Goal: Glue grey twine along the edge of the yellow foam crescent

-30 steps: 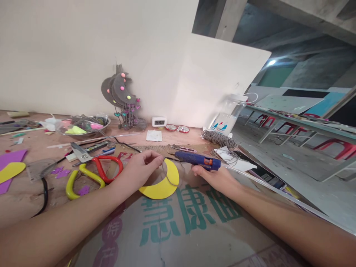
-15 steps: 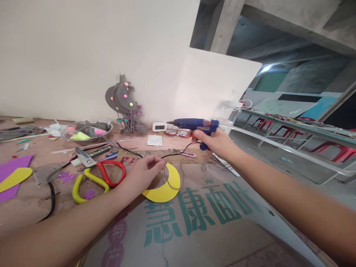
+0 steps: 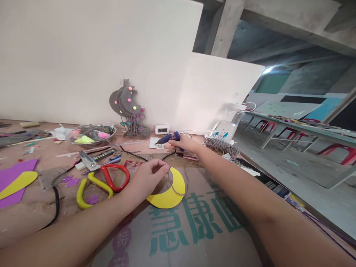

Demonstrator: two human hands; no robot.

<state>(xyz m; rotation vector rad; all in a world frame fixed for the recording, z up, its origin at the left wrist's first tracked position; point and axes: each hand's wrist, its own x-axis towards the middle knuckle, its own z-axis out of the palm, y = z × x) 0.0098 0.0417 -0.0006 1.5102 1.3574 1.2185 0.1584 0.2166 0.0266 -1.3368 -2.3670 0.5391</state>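
Observation:
A blue hot glue gun [image 3: 167, 138] is in my right hand [image 3: 187, 144], its nozzle over a small white square [image 3: 152, 143] at the back of the table. My left hand [image 3: 150, 175] is closed in a pinch on a thin grey string [image 3: 187, 181], which loops down across a yellow foam crescent [image 3: 174, 198]. The crescent lies on a printed plastic sheet [image 3: 194, 241], partly hidden by that hand. To its left are large scissors with a red handle [image 3: 128, 177] and a yellow handle [image 3: 78, 193].
Grey crescent ornaments [image 3: 126, 102] with coloured pompoms lean against the wall. Nearby stand a small digital clock [image 3: 162, 129], a bowl of pompoms [image 3: 91, 134] and a clear jug [image 3: 229, 122]. Grey string coils [image 3: 221, 145] and a phone [image 3: 274, 187] lie on the right. Purple foam [image 3: 20, 172] is at far left.
My right hand has moved the glue gun down and left, from in the air to the white square. The left hand keeps its pinch over the yellow crescent. The view has shifted slightly.

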